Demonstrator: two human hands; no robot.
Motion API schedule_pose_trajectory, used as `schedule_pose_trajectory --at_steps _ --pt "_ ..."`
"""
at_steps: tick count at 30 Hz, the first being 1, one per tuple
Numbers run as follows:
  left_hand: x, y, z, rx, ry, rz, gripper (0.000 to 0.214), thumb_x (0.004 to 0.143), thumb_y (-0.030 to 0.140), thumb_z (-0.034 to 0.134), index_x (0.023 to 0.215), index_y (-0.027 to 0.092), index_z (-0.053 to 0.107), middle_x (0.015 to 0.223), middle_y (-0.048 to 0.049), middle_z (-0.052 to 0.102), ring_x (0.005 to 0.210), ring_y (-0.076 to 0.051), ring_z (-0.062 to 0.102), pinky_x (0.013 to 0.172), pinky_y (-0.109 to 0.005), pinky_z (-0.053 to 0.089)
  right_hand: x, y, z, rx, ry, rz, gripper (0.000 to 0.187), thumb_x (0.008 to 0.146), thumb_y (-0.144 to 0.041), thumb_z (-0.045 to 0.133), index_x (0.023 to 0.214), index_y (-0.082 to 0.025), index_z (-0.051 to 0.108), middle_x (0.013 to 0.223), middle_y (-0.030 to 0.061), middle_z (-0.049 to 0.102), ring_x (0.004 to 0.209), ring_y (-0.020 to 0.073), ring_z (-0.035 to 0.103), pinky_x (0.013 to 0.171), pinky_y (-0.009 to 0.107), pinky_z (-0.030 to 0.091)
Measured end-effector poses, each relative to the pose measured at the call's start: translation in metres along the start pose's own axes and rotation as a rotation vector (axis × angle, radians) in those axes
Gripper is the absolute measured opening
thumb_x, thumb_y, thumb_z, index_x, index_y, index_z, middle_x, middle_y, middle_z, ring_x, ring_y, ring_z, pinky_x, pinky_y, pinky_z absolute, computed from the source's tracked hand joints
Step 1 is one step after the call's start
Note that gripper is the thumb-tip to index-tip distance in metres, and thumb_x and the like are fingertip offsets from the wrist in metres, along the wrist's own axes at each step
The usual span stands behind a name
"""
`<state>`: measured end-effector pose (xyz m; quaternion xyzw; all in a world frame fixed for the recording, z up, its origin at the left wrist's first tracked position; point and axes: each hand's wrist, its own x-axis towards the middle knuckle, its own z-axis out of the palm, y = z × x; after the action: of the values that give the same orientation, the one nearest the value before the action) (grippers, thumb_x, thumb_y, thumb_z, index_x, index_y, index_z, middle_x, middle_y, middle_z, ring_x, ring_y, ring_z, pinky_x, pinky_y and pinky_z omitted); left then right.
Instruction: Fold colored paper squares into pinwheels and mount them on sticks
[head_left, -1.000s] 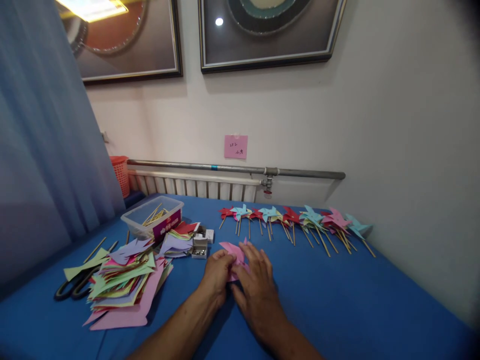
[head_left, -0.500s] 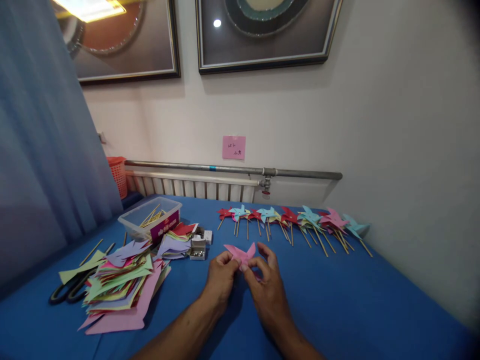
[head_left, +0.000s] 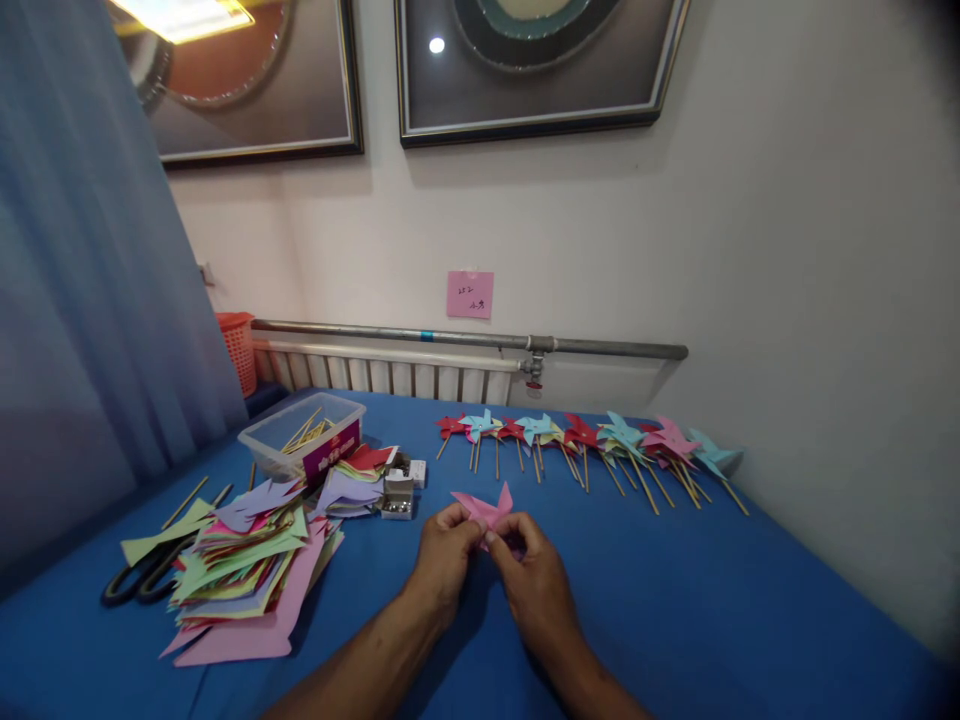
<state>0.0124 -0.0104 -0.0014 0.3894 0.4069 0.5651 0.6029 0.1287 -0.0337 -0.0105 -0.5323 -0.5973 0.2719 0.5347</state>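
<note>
A pink paper pinwheel (head_left: 487, 510), its points folded toward the middle, is held up over the blue table by both hands. My left hand (head_left: 446, 550) pinches its left side between thumb and fingers. On the lower right side, my right hand (head_left: 532, 570) is closed on the same paper, thumb close to the other thumb at the centre. My fingers cover much of the lower part, and no stick shows on it. Just beyond my left hand stand small open boxes of metal pins (head_left: 397, 498).
Finished pinwheels on sticks (head_left: 622, 435) lie in a row at the back right. On the left are stacked paper sheets (head_left: 240, 560), black-handled scissors (head_left: 142, 575), and a clear plastic box (head_left: 300, 430) holding wooden sticks. A radiator (head_left: 390, 370) runs along the wall behind the table.
The raised fingers of my right hand have curled down and in against the pink paper. My left hand keeps its pinch in nearly the same place.
</note>
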Motion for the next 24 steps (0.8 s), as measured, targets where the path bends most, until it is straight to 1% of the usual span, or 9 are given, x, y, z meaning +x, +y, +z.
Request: schedule_pose_trajectory --at_steps 3,5,7,9,10,12,15,20,24 --pt "0.0 0.001 0.001 -0.018 -0.023 -0.023 0.019 0.056 0.029 0.072 0.058 0.017 0.058 0.054 0.0034 0.05 0.053 -0.008 0.038 0.056 -0.024 0.028 0.0 0.003 0.002 0.039 0.063 0.054 0.016 0.081 -0.036 0.065 0.088 -0.023 0.059 0.083 0.0009 0.068 0.079 0.0206 0.065 0.075 0.032 0.049" --pt "0.0 0.001 0.001 -0.038 -0.05 -0.044 0.018 0.056 0.029 0.072 0.061 0.016 0.059 0.055 0.0026 0.052 0.054 -0.009 0.04 0.056 -0.025 0.029 0.002 0.006 0.004 0.124 0.079 0.102 0.033 0.078 -0.036 0.069 0.106 -0.022 0.058 0.091 0.0025 0.071 0.084 0.0218 0.068 0.077 0.033 0.052" --pt "0.0 0.003 0.001 -0.052 -0.075 -0.066 0.018 0.056 0.028 0.072 0.062 0.016 0.06 0.057 0.0017 0.054 0.055 -0.009 0.042 0.057 -0.025 0.03 0.005 0.009 0.005 0.246 0.068 0.144 0.058 0.075 -0.035 0.072 0.127 -0.021 0.05 0.093 0.0033 0.073 0.085 0.0223 0.07 0.077 0.034 0.054" --pt "0.0 0.004 0.0 -0.057 -0.094 -0.083 0.018 0.056 0.028 0.073 0.063 0.016 0.06 0.058 0.0011 0.055 0.055 -0.01 0.044 0.057 -0.025 0.031 0.009 0.013 0.005 0.343 0.05 0.174 0.071 0.071 -0.034 0.075 0.135 -0.02 0.046 0.09 0.0029 0.074 0.082 0.0222 0.07 0.075 0.034 0.055" --pt "0.0 0.004 -0.001 -0.057 -0.101 -0.089 0.019 0.056 0.028 0.073 0.063 0.016 0.061 0.058 0.001 0.055 0.055 -0.01 0.044 0.057 -0.025 0.031 0.011 0.015 0.005 0.373 0.033 0.184 0.069 0.069 -0.035 0.077 0.13 -0.019 0.051 0.089 0.0031 0.074 0.081 0.0223 0.07 0.075 0.034 0.055" --pt "0.0 0.005 -0.002 -0.058 -0.113 -0.101 0.019 0.056 0.028 0.074 0.064 0.016 0.062 0.058 0.0012 0.055 0.055 -0.01 0.043 0.057 -0.025 0.031 0.014 0.018 0.004 0.416 -0.026 0.195 0.051 0.065 -0.036 0.079 0.11 -0.018 0.063 0.087 0.0044 0.074 0.081 0.0225 0.069 0.075 0.034 0.054" --pt "0.0 0.005 -0.004 -0.055 -0.118 -0.122 0.018 0.054 0.027 0.074 0.062 0.016 0.062 0.057 0.0017 0.054 0.052 -0.009 0.042 0.056 -0.025 0.03 0.016 0.024 0.004 0.485 -0.105 0.243 0.036 0.063 -0.039 0.081 0.089 -0.017 0.069 0.083 0.0054 0.074 0.076 0.0216 0.067 0.072 0.032 0.052" --pt "0.0 0.007 -0.004 -0.032 -0.148 -0.155 0.017 0.054 0.025 0.073 0.062 0.015 0.063 0.055 0.0017 0.054 0.051 -0.009 0.041 0.056 -0.026 0.029 0.017 0.036 0.007 0.531 -0.127 0.374 0.041 0.057 -0.039 0.084 0.087 -0.016 0.07 0.074 0.0031 0.072 0.063 0.0179 0.063 0.062 0.03 0.048" --pt "0.0 0.007 -0.005 -0.007 -0.152 -0.175 0.019 0.055 0.027 0.075 0.062 0.016 0.061 0.055 0.0018 0.053 0.051 -0.01 0.043 0.056 -0.026 0.031 0.017 0.038 0.006 0.537 -0.145 0.44 0.037 0.059 -0.037 0.081 0.087 -0.016 0.07 0.072 0.0028 0.071 0.061 0.0176 0.063 0.062 0.029 0.049"
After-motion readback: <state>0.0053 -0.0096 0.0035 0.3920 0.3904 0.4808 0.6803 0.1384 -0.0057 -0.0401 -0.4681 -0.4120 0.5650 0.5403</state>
